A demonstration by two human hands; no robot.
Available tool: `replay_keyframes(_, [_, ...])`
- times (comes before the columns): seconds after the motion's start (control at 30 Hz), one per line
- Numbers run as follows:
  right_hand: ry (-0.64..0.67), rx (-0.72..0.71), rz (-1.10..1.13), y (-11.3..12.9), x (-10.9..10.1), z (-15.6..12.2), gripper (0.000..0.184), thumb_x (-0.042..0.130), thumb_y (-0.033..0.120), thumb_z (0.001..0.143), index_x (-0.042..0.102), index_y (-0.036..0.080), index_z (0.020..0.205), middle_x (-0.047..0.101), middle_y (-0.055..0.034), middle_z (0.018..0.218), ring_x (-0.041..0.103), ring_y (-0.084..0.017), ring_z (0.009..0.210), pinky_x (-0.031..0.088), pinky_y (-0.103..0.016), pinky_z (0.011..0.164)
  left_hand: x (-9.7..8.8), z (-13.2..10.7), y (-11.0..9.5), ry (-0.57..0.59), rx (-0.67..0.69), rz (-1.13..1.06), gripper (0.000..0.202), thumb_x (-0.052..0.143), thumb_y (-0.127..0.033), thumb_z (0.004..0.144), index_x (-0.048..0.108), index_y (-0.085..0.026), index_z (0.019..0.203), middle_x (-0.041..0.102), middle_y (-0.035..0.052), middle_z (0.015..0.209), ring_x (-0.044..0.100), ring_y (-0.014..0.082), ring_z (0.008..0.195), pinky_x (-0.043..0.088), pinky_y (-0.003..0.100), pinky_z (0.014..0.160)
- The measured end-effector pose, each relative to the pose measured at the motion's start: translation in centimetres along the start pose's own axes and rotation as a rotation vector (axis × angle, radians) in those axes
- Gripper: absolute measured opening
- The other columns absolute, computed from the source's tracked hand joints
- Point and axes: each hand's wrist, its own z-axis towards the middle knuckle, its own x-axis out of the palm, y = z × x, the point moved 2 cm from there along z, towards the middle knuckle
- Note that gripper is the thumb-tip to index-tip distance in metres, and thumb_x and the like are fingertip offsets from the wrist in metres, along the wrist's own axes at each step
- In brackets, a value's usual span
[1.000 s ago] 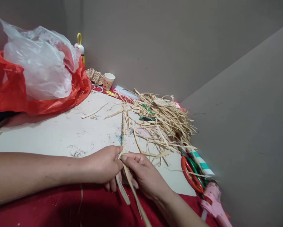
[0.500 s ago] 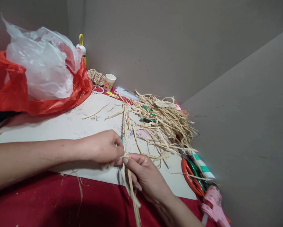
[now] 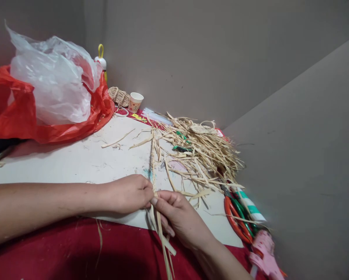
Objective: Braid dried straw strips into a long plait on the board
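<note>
A narrow straw braid [image 3: 153, 165] runs down the white board [image 3: 60, 163], its far end near the loose straw. At its near end my left hand [image 3: 133, 193] is closed on the braid from the left. My right hand [image 3: 177, 214] meets it there, thumb and fingers pinched on the same spot. Loose straw strands [image 3: 162, 241] hang below both hands, over the red cloth [image 3: 110, 249]. The fingertips of my left hand are partly hidden.
A straw heap [image 3: 212, 144] lies right of the braid. Scissors with red handles [image 3: 235, 221] and a pink glue gun [image 3: 263, 252] sit at the right edge. Plastic bags [image 3: 54, 89], a woven straw piece [image 3: 118, 96] and a paper cup [image 3: 135, 102] stand at the back left.
My left hand has come down and closed in on the braid's near end, touching my right hand. My right hand keeps its pinch almost unmoved.
</note>
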Motion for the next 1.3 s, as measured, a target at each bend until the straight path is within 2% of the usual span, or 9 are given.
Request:
replay_keyframes(0.13, [0.019,0.014,-0.074,0.5,-0.1,-0.3,0.029,0.056,0.041,0.083,0.062,0.012,0.08,0.043,0.0089,0.036,0.029,-0.004,0.028,0.02,-0.015,0.031,-0.3,-0.4,-0.4,0.015,0.023,0.088,0.022,0.036,-0.024,0.076,0.052,-0.017,0.063,0.055,-0.0019,0.062,0.049,0.0117,0.06,0.037,0.023,0.061])
replay_keyframes(0.27, [-0.013,0.026,-0.244,1.0,-0.2,-0.7,0.031,0.052,0.043,0.085,0.058,0.014,0.079,0.041,0.0082,0.041,0.03,-0.004,0.033,0.023,-0.016,0.034,-0.3,-0.3,-0.4,0.062,0.049,0.045,0.023,0.036,-0.028,0.079,0.05,-0.017,0.064,0.053,-0.0022,0.064,0.047,0.0114,0.062,0.035,0.022,0.06])
replay_keyframes(0.43, [-0.085,-0.119,-0.544,1.2,-0.2,-0.8,0.034,0.044,0.04,0.089,0.048,0.016,0.065,0.038,0.0046,0.054,0.033,-0.007,0.049,0.029,-0.018,0.045,0.0,0.3,0.3,0.138,0.01,-0.126,0.024,0.038,-0.031,0.078,0.044,-0.018,0.059,0.039,-0.0053,0.054,0.032,0.0086,0.052,0.029,0.022,0.052])
replay_keyframes(0.53, [-0.096,-0.19,-0.687,1.2,-0.2,-0.8,0.032,0.043,0.035,0.09,0.049,0.016,0.065,0.039,0.003,0.059,0.035,-0.009,0.057,0.031,-0.02,0.051,0.3,0.4,0.8,0.101,-0.02,-0.172,0.024,0.04,-0.032,0.077,0.042,-0.018,0.058,0.031,-0.0064,0.052,0.025,0.0083,0.05,0.024,0.023,0.049])
replay_keyframes(0.67, [-0.059,-0.19,-0.779,1.6,0.0,-1.1,0.027,0.04,0.029,0.091,0.052,0.017,0.071,0.045,0.0019,0.062,0.039,-0.011,0.06,0.033,-0.021,0.056,0.5,0.2,0.8,0.019,-0.007,-0.141,0.023,0.04,-0.031,0.077,0.045,-0.017,0.059,0.034,-0.0052,0.055,0.029,0.0087,0.054,0.026,0.022,0.051])
replay_keyframes(0.77, [-0.062,-0.188,-0.844,2.2,0.0,-1.5,0.028,0.04,0.03,0.091,0.048,0.018,0.068,0.044,0.0023,0.06,0.039,-0.011,0.058,0.031,-0.021,0.054,0.4,0.0,0.6,-0.022,-0.009,-0.106,0.021,0.039,-0.028,0.075,0.044,-0.017,0.058,0.035,-0.0048,0.055,0.032,0.0092,0.055,0.026,0.021,0.051])
replay_keyframes(0.97, [-0.121,-0.2,-0.869,2.6,-0.7,-1.7,0.035,0.039,0.036,0.091,0.041,0.018,0.062,0.041,0.0029,0.058,0.037,-0.01,0.055,0.03,-0.021,0.052,0.3,-0.2,0.1,-0.071,-0.016,-0.043,0.019,0.039,-0.024,0.072,0.046,-0.017,0.056,0.034,-0.0049,0.053,0.033,0.0094,0.055,0.026,0.022,0.05])
replay_keyframes(1.17, [-0.08,-0.006,-0.495,1.0,0.8,-1.5,0.04,0.033,0.045,0.092,0.045,0.018,0.065,0.04,0.0045,0.046,0.037,-0.009,0.041,0.03,-0.02,0.042,0.7,-0.2,0.3,-0.082,-0.014,-0.11,0.02,0.041,-0.025,0.07,0.043,-0.017,0.052,0.037,-0.0051,0.049,0.032,0.0083,0.05,0.027,0.021,0.048])
replay_keyframes(1.3, [-0.171,-0.162,-0.676,0.2,1.7,-1.5,0.037,0.036,0.038,0.092,0.056,0.016,0.069,0.049,0.0007,0.054,0.043,-0.01,0.05,0.033,-0.021,0.048,0.9,0.1,0.7,-0.032,0.016,-0.231,0.024,0.04,-0.026,0.07,0.044,-0.017,0.048,0.043,-0.0036,0.046,0.037,0.0085,0.048,0.031,0.021,0.049])
